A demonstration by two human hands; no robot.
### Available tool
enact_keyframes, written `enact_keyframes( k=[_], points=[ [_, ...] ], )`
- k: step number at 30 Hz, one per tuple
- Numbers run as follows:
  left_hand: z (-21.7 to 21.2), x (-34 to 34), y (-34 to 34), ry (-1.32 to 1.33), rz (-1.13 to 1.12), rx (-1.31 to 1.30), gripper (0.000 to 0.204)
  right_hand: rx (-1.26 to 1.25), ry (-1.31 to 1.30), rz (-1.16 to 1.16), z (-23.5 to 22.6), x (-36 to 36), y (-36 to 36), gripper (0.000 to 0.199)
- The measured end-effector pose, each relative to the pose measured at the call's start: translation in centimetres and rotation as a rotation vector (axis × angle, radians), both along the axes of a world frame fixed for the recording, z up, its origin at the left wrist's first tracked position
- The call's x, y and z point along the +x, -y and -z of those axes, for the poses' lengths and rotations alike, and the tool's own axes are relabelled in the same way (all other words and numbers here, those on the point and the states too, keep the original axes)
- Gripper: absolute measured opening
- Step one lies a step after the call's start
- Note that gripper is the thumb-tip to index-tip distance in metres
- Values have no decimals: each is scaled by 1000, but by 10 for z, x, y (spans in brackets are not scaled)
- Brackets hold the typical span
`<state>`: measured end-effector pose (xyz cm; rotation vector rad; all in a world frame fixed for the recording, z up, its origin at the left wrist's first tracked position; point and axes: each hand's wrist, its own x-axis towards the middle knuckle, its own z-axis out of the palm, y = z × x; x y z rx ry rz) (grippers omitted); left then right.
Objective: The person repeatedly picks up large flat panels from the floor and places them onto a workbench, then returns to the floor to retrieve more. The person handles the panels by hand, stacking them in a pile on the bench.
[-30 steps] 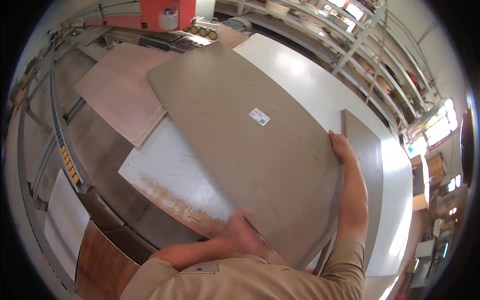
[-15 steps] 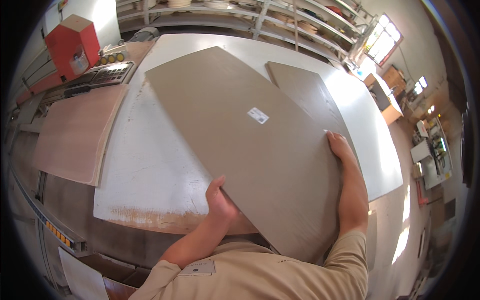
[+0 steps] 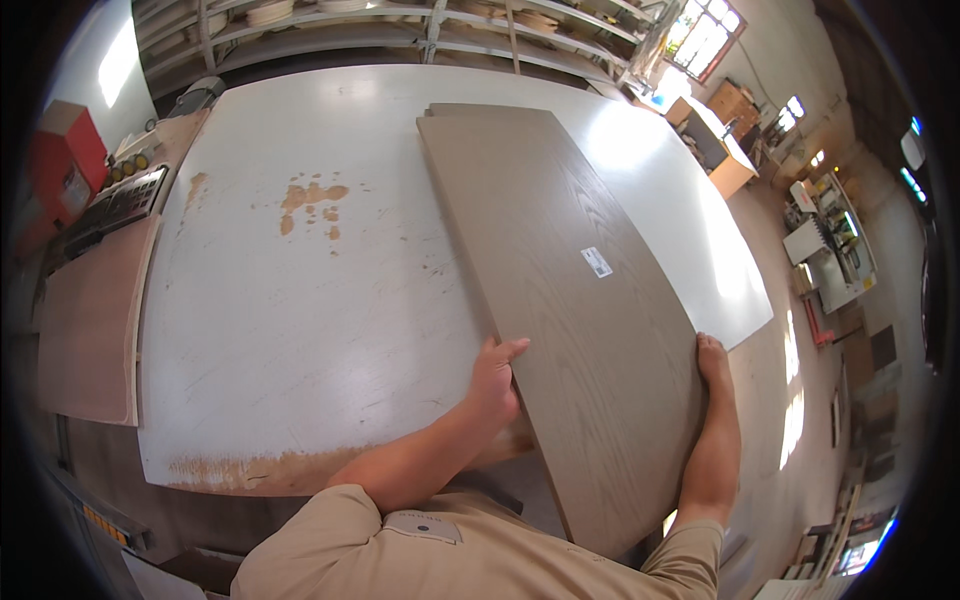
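While the long grey-brown panel [image 3: 560,300] is held by its near end, most of its length is rested on the white counter [image 3: 300,300], on top of a second panel [image 3: 432,108] of which only a thin edge is seen at the far end. The left hand [image 3: 495,380] is closed on the panel's left edge, thumb on top and fingers tucked under; the right hand [image 3: 712,365] is pressed against the right edge, fingers curled round it. The near end is overhung past the counter's worn front edge and is carried only by the two hands.

Several slips are judged possible. If one hand is loosened, the overhanging end could be dropped or twisted, and a corner could be knocked against the counter's edge. If the panel is pushed askew, it could be slid out of line with the one below, or its face could be scratched by grit between the two. Fingers under the left edge could be pinched when the panel is lowered flat. A small white label [image 3: 597,262] is stuck on the top face.
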<state>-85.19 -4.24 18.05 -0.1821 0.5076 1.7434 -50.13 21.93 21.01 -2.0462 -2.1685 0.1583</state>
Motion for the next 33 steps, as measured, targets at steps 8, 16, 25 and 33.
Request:
enact_keyframes(
  k=[8, 16, 25, 33],
  points=[
    [35, 8, -77, -954, -295, -244, 68, -65, -171, -89, 11, -11, -75, 42],
    [89, 38, -74, -1543, -167, -396, 72, -33, -38, 53, 84, -63, -111, 52],
    [92, 41, -73, -1339, -206, -320, 71, -21, 96, 61, 79, -67, -115, 52],
    [100, 55, -70, -1302, -232, -264, 77, 39, 106, 34, 91, -52, -120, 48]
  ],
)
